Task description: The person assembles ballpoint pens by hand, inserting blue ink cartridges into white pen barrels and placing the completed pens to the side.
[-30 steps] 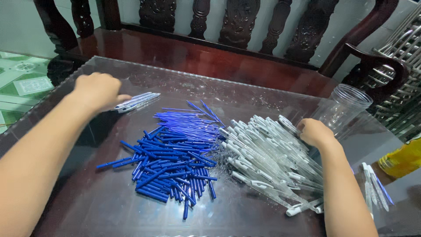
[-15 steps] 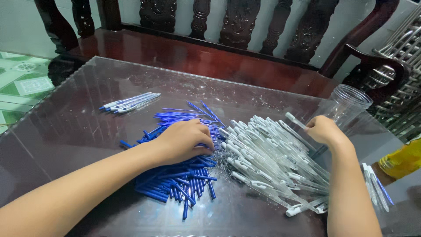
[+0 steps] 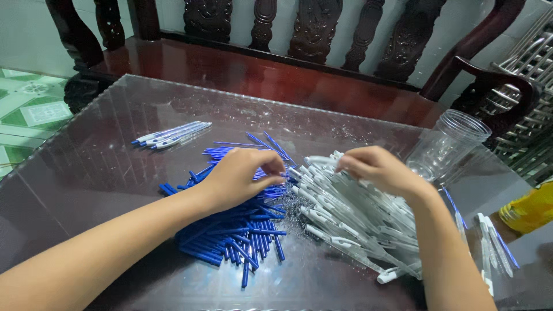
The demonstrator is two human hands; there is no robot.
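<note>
A heap of blue pen refills [image 3: 230, 230] lies on the glass-topped table [image 3: 103, 173], and a heap of white pen barrels [image 3: 357, 224] lies just to its right. My left hand [image 3: 242, 175] rests on top of the blue heap, fingertips pinched on a blue refill at the heap's right edge. Over the white heap, my right hand [image 3: 380, 170] grips a white pen barrel [image 3: 317, 160] whose end points left toward my left hand. The two hands are close together, a small gap apart.
A few assembled pens [image 3: 173, 133] lie at the far left of the table. A clear plastic jar [image 3: 449, 144] stands at the far right, with more pens [image 3: 489, 242] near the right edge. A dark wooden bench [image 3: 276, 69] runs behind. A yellow object [image 3: 530, 210] sits at right.
My left hand came from the assembled pens at far left to the blue heap and pinched there. My right hand lifted from the white heap and moved left with a barrel.
</note>
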